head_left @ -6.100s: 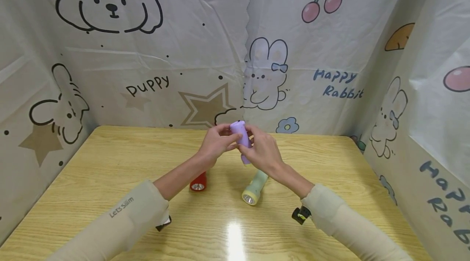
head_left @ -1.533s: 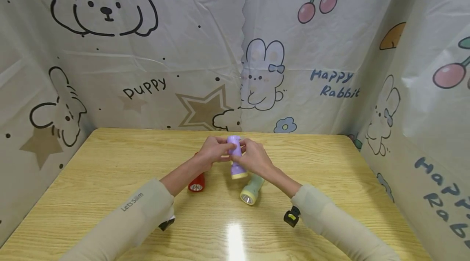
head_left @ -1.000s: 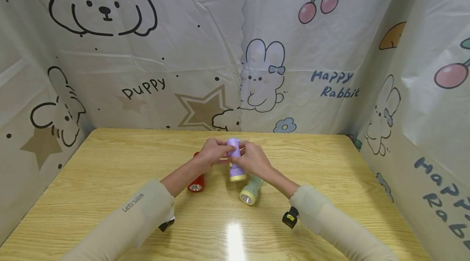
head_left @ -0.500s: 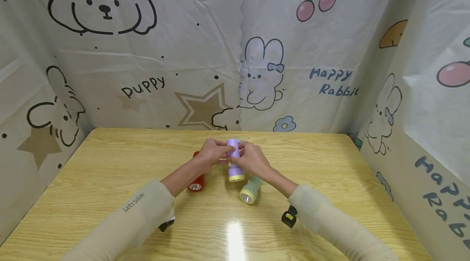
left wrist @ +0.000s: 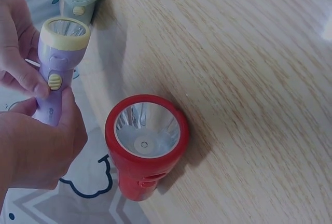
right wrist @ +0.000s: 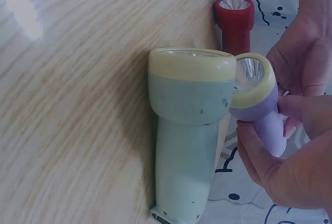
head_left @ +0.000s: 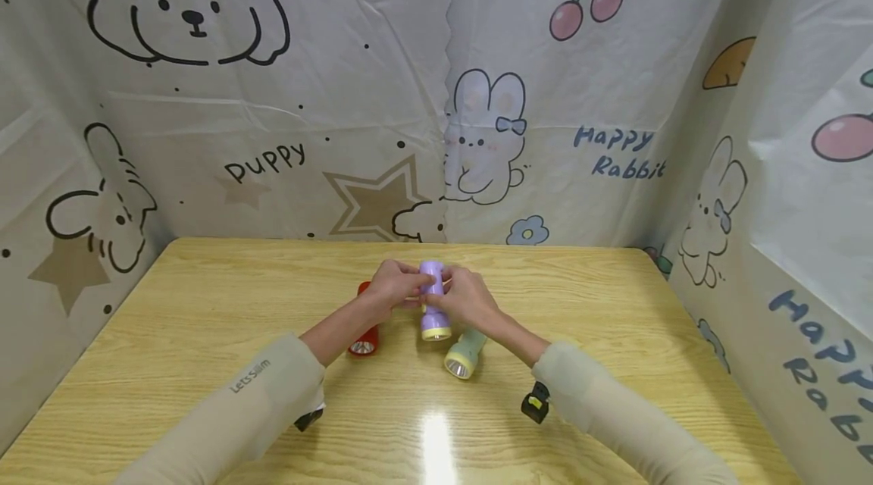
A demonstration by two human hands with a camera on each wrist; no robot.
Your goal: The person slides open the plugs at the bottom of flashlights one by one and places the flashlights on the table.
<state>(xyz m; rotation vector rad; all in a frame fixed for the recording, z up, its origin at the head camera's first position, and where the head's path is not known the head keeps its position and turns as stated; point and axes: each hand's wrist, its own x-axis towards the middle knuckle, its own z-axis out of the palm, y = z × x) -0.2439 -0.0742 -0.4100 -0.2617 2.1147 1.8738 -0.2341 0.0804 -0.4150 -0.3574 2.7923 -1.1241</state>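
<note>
Both hands are clamped on the purple torch (head_left: 436, 324): the L hand (head_left: 391, 285) pinches its body from one side, the R hand (head_left: 470, 298) from the other; it is in front of the person, lens end toward the person, and seems to be above the table (head_left: 239, 295), though the exact gap I cannot tell. In the L wrist view, the R thumb tip is just beside the yellow switch (left wrist: 55, 82); so an unwanted push is prob. the first risk, b/c a small slip of this thumb could slide it, and w/ the lens turned this way, a beam could go to the eyes; no light shows in the lens now. Second risk: a drop; the body looks smooth, and if one hand lets go too early, the torch could turn in the other one, b/c its head is wider and maybe heavier; it could then hit the green torch (right wrist: 189, 110), which lies near, partly under the R arm, or fall on the table and roll. Third: the L arm passes over the red torch (left wrist: 148, 162), so lowering that wrist w/o looking could knock it; the same goes for the R arm w/ the green one.
</note>
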